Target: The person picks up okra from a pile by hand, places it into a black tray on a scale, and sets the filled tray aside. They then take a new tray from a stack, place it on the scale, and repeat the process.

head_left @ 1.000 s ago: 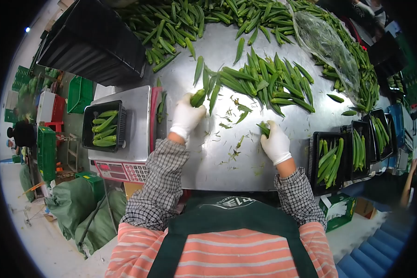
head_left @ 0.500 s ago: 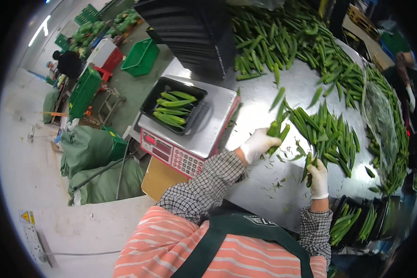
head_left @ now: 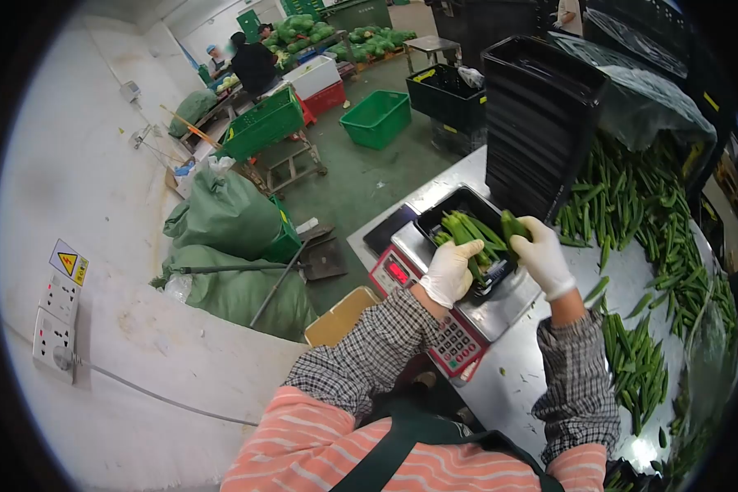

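Green sacks (head_left: 225, 217) slump on the floor to the left of the scale (head_left: 455, 340), and a green tub (head_left: 375, 119) sits well beyond it. From my remote seat I see a black tray (head_left: 465, 198) on top of the scale, with okra pods (head_left: 477, 226) inside. Tall black trays (head_left: 526, 123) stand stacked just past the scale; to its right, on the metal table (head_left: 508, 402), lie a big okra heap (head_left: 631, 201) and a smaller okra cluster (head_left: 635, 369).

I have the left hand (head_left: 451, 275) closed over pods at the tray's near side, though I cannot tell which of them it actually grips. The right hand (head_left: 545, 256) is closed around okra (head_left: 513, 228) at the tray's right edge. I judge the step in hand to be setting pods into the tray. A next move would call for lining them up with those inside, then loosening the fingers gently, without pressing on the scale.
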`<state>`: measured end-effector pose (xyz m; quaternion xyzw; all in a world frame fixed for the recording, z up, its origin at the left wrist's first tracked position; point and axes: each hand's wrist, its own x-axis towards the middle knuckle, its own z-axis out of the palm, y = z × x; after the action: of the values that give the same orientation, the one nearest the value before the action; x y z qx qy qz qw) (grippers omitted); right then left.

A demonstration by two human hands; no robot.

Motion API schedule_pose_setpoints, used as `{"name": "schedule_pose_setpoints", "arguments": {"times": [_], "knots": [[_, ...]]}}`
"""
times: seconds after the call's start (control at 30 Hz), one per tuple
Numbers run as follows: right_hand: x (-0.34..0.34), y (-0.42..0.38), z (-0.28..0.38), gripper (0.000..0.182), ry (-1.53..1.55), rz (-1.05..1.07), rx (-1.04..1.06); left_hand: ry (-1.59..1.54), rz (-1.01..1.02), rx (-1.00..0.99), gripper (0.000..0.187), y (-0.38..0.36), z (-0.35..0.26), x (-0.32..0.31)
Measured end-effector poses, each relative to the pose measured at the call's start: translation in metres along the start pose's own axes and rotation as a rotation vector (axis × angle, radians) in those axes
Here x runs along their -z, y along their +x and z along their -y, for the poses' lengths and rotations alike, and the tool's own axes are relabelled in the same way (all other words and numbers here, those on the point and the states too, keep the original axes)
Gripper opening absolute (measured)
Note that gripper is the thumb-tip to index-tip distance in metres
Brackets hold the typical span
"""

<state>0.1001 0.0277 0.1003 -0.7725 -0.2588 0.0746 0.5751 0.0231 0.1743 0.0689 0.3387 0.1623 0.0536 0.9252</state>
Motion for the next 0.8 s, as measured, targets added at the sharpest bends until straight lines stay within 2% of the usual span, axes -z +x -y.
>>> {"name": "schedule_pose_setpoints", "arguments": {"times": [0.13, 0.23, 0.27, 0.33, 0.4, 0.43, 0.47, 0.5, 0.53, 0.57, 0.63, 0.7, 0.8], "knots": [[-0.054, 0.042, -0.027, 0.033, -0.333, 0.044, 0.061, -0.004, 0.009, 0.059, 0.024, 0.001, -0.010, 0.019], [-0.065, 0.044, -0.037, 0.035, -0.320, 0.069, 0.103, 0.043, -0.028, 0.123, 0.025, -0.003, -0.019, 0.032], [-0.060, 0.039, -0.033, 0.035, -0.303, 0.058, 0.120, 0.029, -0.027, 0.089, 0.021, -0.007, -0.023, 0.033], [-0.047, 0.033, -0.034, 0.032, -0.196, -0.023, 0.159, 0.876, 0.168, -0.409, 0.016, -0.023, -0.037, 0.039], [-0.020, 0.019, -0.033, 0.029, -0.072, -0.100, 0.120, 0.841, 0.194, -0.231, 0.007, -0.030, -0.044, 0.039], [-0.004, 0.010, -0.037, 0.026, -0.014, -0.164, 0.114, 0.457, 0.299, -0.022, 0.007, -0.026, -0.045, 0.052], [0.015, -0.002, -0.037, 0.024, 0.014, -0.221, 0.055, 0.456, 0.393, -0.029, 0.007, -0.032, -0.052, 0.053], [0.036, -0.018, -0.046, 0.023, -0.028, -0.282, 0.035, 0.292, 0.344, -0.032, 0.020, -0.038, -0.054, 0.054], [0.054, -0.035, -0.050, 0.023, 0.018, -0.343, -0.075, 0.505, 0.199, 0.004, 0.038, -0.055, -0.072, 0.032], [0.072, -0.053, -0.063, 0.022, 0.074, -0.412, -0.141, 0.419, 0.205, -0.017, 0.046, -0.050, -0.076, 0.044], [0.098, -0.088, -0.080, 0.021, 0.058, -0.603, -0.302, 0.412, 0.298, -0.202, 0.044, -0.043, -0.094, 0.050], [0.122, -0.118, -0.107, 0.021, -0.089, -0.624, -0.387, 0.427, 0.208, -0.323, 0.043, -0.035, -0.104, 0.054], [0.129, -0.137, -0.138, 0.022, -0.297, -0.592, -0.447, 0.416, 0.191, -0.333, 0.038, -0.025, -0.112, 0.067]]}}
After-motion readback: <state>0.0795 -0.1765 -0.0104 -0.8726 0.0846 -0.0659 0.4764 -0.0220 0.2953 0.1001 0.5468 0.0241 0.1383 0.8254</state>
